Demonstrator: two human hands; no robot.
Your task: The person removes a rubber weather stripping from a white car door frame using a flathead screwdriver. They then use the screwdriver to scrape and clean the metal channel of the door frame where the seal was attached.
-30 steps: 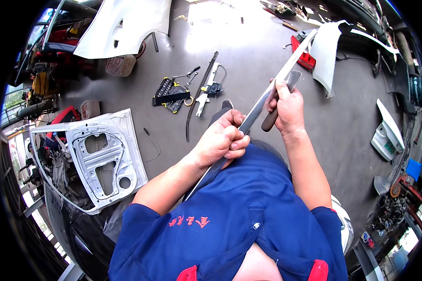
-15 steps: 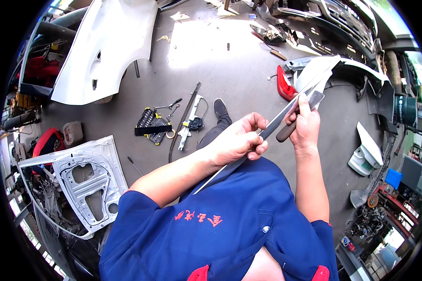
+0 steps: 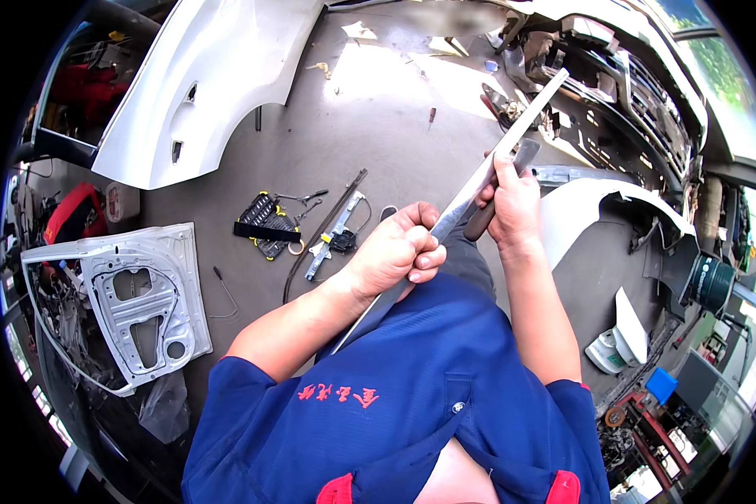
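A long, thin trim strip [image 3: 460, 204], pale on its far stretch and dark grey nearer me, slants across my front from the lower left to the upper right. My left hand [image 3: 395, 252] closes on its nearer part, fingers curled at the edge. Farther along, my right hand [image 3: 515, 206] grips the strip together with a scraper [image 3: 480, 222]. The scraper's flat grey blade sticks out past my thumb, and its brown handle comes out below my fingers. The strip's near end lies close to my blue shirt [image 3: 378, 370].
On the floor ahead lie an open tool case [image 3: 265, 227], a window regulator [image 3: 332, 239] and a dark strip [image 3: 328, 227]. A bare door panel [image 3: 147, 294] stands left, a white body panel [image 3: 218, 76] far left. At right are a white fender [image 3: 575, 206] and a white-green container [image 3: 617, 344].
The strip and both hands have shifted left in view, and the strip's far end now points up more steeply. My left fingers have closed more firmly on it. The whole view has shifted.
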